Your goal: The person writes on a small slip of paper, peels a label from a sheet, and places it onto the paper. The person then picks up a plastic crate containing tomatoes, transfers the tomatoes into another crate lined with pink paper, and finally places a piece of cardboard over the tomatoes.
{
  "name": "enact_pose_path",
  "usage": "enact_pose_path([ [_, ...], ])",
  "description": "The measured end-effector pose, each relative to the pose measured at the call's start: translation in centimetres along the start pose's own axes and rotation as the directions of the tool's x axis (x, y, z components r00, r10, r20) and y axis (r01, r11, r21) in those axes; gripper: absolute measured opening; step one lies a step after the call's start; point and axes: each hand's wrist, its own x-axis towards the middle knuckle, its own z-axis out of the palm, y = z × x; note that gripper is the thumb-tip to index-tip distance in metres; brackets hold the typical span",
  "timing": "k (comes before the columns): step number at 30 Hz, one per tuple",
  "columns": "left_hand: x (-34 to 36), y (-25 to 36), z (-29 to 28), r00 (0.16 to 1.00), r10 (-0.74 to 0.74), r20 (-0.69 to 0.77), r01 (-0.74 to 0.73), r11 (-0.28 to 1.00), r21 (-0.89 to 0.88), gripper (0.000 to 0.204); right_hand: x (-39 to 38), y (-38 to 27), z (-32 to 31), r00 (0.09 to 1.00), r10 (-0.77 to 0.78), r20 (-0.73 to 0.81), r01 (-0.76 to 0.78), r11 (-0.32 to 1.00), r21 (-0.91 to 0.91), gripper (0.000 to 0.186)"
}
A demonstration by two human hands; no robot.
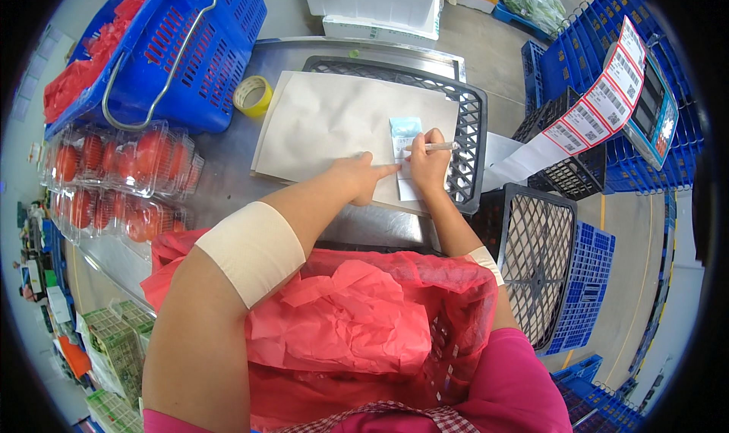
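Observation:
My right hand (430,160) is closed around a pen (440,146), its tip over a narrow slip of paper (408,190) with a pale blue top part. My left hand (360,176) has its index finger stretched out, the fingertip resting at the slip's left edge. The slip lies on sheets of plain grey-brown paper (326,114). Beneath the sheets is an upturned or flat black plastic crate (474,118), its lattice edge showing at the right. Cream bands (252,252) wrap both forearms.
Red tissue paper (342,319) fills a basket right before me. Clear boxes of tomatoes (148,156), a yellow tape roll (253,97) and a blue basket (228,46) stand left on the metal table (220,182). A label strip (592,114) curves up at right, near a black crate (539,258).

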Motion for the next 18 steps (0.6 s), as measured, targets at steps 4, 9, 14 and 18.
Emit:
enact_pose_path([
  [4, 0.03, -0.07, 0.08, 1.0, -0.004, 0.001, 0.004, 1.0, -0.003, 0.078, 0.0, 0.37, -0.01, 1.0, -0.028, 0.011, 0.028, 0.997, -0.074, 0.021],
  [9, 0.13, 0.0, 0.09, 1.0, -0.005, 0.008, 0.005, 1.0, 0.002, 0.078, -0.06, 0.37, 0.07, 0.999, -0.01, -0.037, 0.009, 1.0, -0.028, 0.021],
  [14, 0.13, -0.43, 0.55, 0.999, 0.017, -0.028, -0.016, 1.0, 0.02, 0.078, -0.21, 0.16, 0.23, 0.993, -0.101, -0.061, 0.09, 0.981, -0.169, 0.02],
  [18, 0.51, -0.21, 0.52, 0.998, 0.031, -0.049, -0.029, 0.999, 0.043, 0.079, 0.09, 0.16, -0.19, 0.991, -0.064, -0.117, 0.052, 0.994, -0.101, 0.02],
])
